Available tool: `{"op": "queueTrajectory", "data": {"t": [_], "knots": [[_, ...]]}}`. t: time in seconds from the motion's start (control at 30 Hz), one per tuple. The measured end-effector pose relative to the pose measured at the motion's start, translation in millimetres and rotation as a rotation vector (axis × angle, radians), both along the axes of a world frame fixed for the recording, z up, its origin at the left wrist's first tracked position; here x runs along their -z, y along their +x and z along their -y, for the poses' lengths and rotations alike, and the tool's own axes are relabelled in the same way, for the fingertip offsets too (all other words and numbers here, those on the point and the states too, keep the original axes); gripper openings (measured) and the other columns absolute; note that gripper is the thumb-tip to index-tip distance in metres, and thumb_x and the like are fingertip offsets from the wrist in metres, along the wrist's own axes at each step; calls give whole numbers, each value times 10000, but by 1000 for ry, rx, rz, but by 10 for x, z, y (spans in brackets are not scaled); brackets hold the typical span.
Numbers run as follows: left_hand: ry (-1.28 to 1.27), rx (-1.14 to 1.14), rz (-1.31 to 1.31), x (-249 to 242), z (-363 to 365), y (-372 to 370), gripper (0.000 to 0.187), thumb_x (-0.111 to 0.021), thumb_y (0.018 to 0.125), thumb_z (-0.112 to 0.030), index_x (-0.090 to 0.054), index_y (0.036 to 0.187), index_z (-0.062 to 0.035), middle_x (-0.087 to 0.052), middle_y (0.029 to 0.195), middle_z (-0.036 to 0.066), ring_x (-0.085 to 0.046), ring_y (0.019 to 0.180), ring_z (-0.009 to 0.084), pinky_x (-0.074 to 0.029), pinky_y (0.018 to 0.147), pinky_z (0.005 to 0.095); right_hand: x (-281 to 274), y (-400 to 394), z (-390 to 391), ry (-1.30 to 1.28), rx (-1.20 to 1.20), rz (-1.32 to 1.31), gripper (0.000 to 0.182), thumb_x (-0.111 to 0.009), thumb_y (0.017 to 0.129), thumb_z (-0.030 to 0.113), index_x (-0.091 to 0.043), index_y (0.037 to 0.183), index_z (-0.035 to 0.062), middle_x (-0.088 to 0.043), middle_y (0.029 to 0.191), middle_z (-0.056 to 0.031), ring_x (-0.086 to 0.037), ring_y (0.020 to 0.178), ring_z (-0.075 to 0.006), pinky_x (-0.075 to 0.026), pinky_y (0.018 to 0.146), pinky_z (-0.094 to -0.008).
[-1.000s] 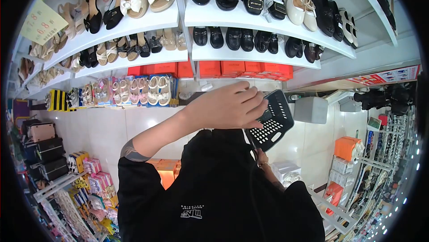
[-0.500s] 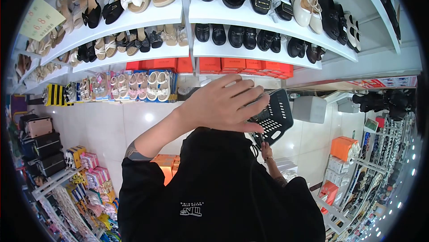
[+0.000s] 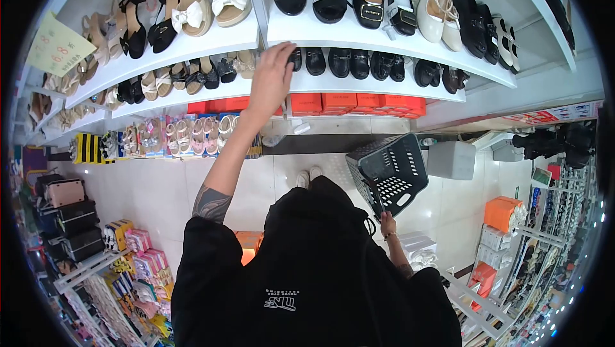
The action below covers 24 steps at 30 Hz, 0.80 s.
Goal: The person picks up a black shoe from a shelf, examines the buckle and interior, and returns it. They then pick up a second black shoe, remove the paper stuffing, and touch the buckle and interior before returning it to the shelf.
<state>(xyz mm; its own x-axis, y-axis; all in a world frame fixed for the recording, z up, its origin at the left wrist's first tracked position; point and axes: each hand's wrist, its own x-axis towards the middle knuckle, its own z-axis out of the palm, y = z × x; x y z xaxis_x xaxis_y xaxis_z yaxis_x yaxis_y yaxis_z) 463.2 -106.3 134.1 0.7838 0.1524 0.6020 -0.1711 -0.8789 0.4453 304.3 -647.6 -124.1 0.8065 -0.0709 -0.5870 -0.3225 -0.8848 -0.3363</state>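
My left hand (image 3: 272, 81) reaches up and forward to the shoe shelves. Its fingers are stretched out with nothing in them, the tips overlapping the upper shelf's edge (image 3: 298, 36) in this view. Beside it on the lower shelf stand black loafers (image 3: 339, 62) and, to the left, beige sandals (image 3: 244, 64). Black pumps (image 3: 370, 1) and cream strap shoes (image 3: 438, 10) line the shelf above. Low on my right side, my right hand (image 3: 388, 224) is closed around the handle of a dark grey shopping basket (image 3: 410, 180), which has holes in its walls.
Orange-red shoeboxes (image 3: 339, 101) sit under the shelves. Children's sandals (image 3: 205, 135) hang in a row at left. A grey bin (image 3: 451, 160) stands right of the basket. Suitcases (image 3: 73, 215) and racks of goods flank both sides. A yellow price sign (image 3: 59, 46) is at upper left.
My left hand has moved from close in front of me up and left, out to the shelf edge. My right hand still holds the basket, which now shows more fully.
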Motion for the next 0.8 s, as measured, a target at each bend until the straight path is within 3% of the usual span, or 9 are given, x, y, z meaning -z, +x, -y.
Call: {"op": "queueTrajectory", "data": {"t": [0.07,0.17,0.3,0.37,0.47,0.57,0.67,0.73,0.8], "knots": [[74,-34,-38,41,-63,41,444,-600,789,-32,-492,1220,-16,-515,1207,146,-501,1091,327,-415,936,410,35,-56,47,-7,9,11,391,-376,954,355,-541,1074,21,-606,1000,-281,-560,968,-459,-441,814,-510],[199,-207,-160,158,-122,100,446,-631,789,-115,-509,1205,-13,-468,1286,121,-478,1153,302,-389,942,426,304,-126,155,-1,-36,159,451,-351,954,461,-536,1053,61,-642,821,-213,-604,855,-435,-462,729,-500],[229,-205,-173,268,-122,85,440,-625,788,-102,-505,1204,-30,-425,1324,118,-485,1142,308,-400,926,432,199,-95,36,62,-27,162,449,-363,954,450,-537,1038,45,-618,931,-244,-581,915,-440,-456,752,-504],[227,-215,-172,243,-83,86,414,-621,783,-90,-526,1182,-37,-448,1288,123,-493,1120,306,-412,910,427,196,-62,-17,57,-73,314,456,-394,948,444,-531,1098,35,-595,1015,-256,-563,949,-448,-457,791,-495],[229,-250,-164,151,-46,151,414,-615,778,-76,-542,1185,-59,-483,1228,125,-504,1080,300,-428,882,420,64,111,-202,74,-109,232,484,-433,936,447,-500,1183,36,-591,1026,-255,-563,945,-450,-457,824,-483],[274,-285,-158,195,-77,223,456,-611,778,-78,-530,1227,-79,-506,1179,116,-511,1050,294,-435,859,417,-41,324,-422,15,-140,184,520,-455,925,477,-498,1161,15,-603,1045,-259,-586,955,-425,-469,823,-469],[347,-292,-149,192,-152,285,453,-610,779,-91,-541,1226,-91,-532,1105,102,-514,1038,282,-428,839,410,60,534,-541,3,-168,130,523,-426,938,476,-491,1157,5,-647,898,-254,-633,863,-403,-499,749,-475],[412,-316,-109,198,-182,312,432,-613,776,-96,-562,1205,-99,-539,1048,93,-517,1027,274,-412,841,409,-18,584,-693,-160,-211,84,551,-376,951,487,-505,1151,-10,-649,807,-261,-645,783,-403,-517,687,-471],[445,-311,-96,237,-193,348,393,-633,787,-118,-586,1178,-122,-543,1030,95,-535,1001,266,-406,856,409,-20,600,-723,-177,-213,189,569,-362,953,491,-527,1157,-13,-644,726,-252,-645,685,-399,-523,627,-473]]}}
